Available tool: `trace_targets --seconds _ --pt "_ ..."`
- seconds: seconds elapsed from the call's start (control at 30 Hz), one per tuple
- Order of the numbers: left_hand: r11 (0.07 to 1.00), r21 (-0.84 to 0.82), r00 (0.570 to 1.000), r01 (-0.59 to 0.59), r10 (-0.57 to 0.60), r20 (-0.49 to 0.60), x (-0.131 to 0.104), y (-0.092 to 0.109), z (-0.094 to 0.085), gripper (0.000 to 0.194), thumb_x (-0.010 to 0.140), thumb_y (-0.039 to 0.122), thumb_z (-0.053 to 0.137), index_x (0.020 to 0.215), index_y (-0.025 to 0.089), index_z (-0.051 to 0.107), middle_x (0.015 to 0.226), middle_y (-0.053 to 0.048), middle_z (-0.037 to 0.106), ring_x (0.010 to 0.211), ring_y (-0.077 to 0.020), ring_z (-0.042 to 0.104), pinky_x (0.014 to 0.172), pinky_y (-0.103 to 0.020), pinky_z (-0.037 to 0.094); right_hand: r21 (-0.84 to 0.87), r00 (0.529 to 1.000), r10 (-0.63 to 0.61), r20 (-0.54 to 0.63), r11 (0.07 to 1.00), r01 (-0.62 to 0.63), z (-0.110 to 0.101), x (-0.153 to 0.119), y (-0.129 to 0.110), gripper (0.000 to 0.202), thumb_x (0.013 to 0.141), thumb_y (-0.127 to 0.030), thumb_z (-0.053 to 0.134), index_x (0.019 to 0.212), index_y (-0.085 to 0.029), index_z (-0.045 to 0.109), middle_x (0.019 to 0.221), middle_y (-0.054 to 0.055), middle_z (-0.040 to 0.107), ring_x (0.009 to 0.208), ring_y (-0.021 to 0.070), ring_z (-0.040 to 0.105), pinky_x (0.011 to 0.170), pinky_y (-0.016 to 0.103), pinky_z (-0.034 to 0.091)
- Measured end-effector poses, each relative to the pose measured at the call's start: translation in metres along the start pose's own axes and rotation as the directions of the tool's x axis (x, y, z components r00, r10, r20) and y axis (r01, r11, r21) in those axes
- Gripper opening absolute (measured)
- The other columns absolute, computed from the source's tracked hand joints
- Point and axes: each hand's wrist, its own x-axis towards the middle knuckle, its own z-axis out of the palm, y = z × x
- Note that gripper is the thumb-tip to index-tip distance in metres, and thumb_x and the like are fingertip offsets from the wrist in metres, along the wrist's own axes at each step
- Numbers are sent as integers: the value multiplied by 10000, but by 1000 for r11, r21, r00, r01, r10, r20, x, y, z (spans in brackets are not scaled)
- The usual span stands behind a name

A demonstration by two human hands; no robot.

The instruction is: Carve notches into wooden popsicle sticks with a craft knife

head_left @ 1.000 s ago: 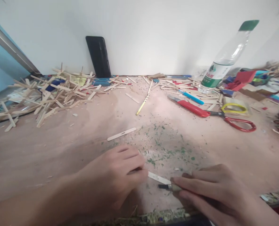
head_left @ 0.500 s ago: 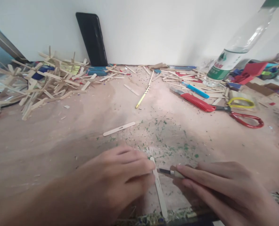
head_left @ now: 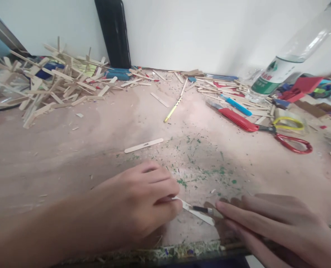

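Observation:
My left hand (head_left: 148, 199) is closed, pinching a pale craft stick (head_left: 206, 218) by its upper-left part against the tabletop. The stick slants down to the right, and my fingers hide its far end. In my right hand (head_left: 277, 219) a craft knife (head_left: 209, 210) with a slim dark blade is gripped like a pen. The blade tip lies at the stick, close to my left fingertips; whether it cuts in I cannot tell. Farther back lies a second craft stick (head_left: 133, 147) with a small dark slot in its middle.
Green flecks and shavings (head_left: 193, 169) litter the tabletop. A pencil (head_left: 175, 106) lies behind. At right are a red-handled knife (head_left: 238, 120), scissors (head_left: 291, 136), a blue pen-like tool (head_left: 236, 105) and a bottle (head_left: 274, 74). A stick pile (head_left: 62, 85) and leaning phone (head_left: 115, 33) stand at left.
The held stick has turned from nearly lengthwise to a slant toward the lower right. My right hand and the knife have moved slightly right and down with it. The view has shifted a little.

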Motion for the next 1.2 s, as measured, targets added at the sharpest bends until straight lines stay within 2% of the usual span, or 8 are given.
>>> trace_targets --seconds 0.13,0.33,0.53,0.7,0.93,1.07,1.2 --pt "998 -63 1000 2 -3 -15 -2 -4 4 163 1116 89 595 1140 174 732 1085 -70 755 974 -235 679 912 -415 513 -48 1000 13 18 999 -12 -3 -4 -1 441 1153 -181 574 1547 -337 696 890 7 816 632 155 719 538 291 521" --pt "995 -100 1000 16 -16 -3 -3 -1 4 223 1030 36 592 1168 156 720 1115 -92 763 1015 -246 689 944 -404 510 -86 997 -26 70 996 32 -7 -1 -4 347 1194 -197 535 1492 -295 681 825 -19 764 576 128 643 523 283 478" --pt "995 -99 1000 24 -24 5 -3 1 4 252 947 24 625 1120 185 714 1081 -82 750 982 -250 674 892 -395 534 -136 996 -49 78 989 59 -10 -2 -5 407 1181 -171 511 1543 -303 645 1058 23 859 725 164 763 585 318 530" --pt "995 -102 1000 21 -22 -6 -3 2 5 251 960 22 583 1117 163 719 1086 -86 752 969 -250 652 860 -419 524 -172 994 -56 91 982 71 -9 -6 -6 375 1178 -160 521 1499 -286 668 970 8 844 660 152 732 553 320 516" --pt "1000 -6 1000 -15 15 23 -1 2 4 154 1033 44 611 1040 141 730 969 -57 673 917 -246 596 883 -439 497 -199 990 -110 90 972 127 -10 -7 -4 360 1181 -126 520 1465 -247 704 1019 14 846 708 136 757 572 301 527" --pt "1000 1 999 -22 22 26 -1 3 3 161 1045 46 603 1052 134 738 967 -61 666 916 -246 592 888 -434 482 -226 986 -120 118 963 145 -10 -6 -5 396 1148 -84 532 1476 -225 705 1040 20 848 714 138 756 585 293 541" --pt "1000 -31 1000 0 1 22 -1 4 4 218 1035 16 560 1102 113 744 980 -61 661 907 -240 567 843 -429 461 -321 980 -178 93 926 198 -9 -7 -9 408 1119 -40 505 1444 -178 711 1013 37 850 679 147 729 585 321 544"
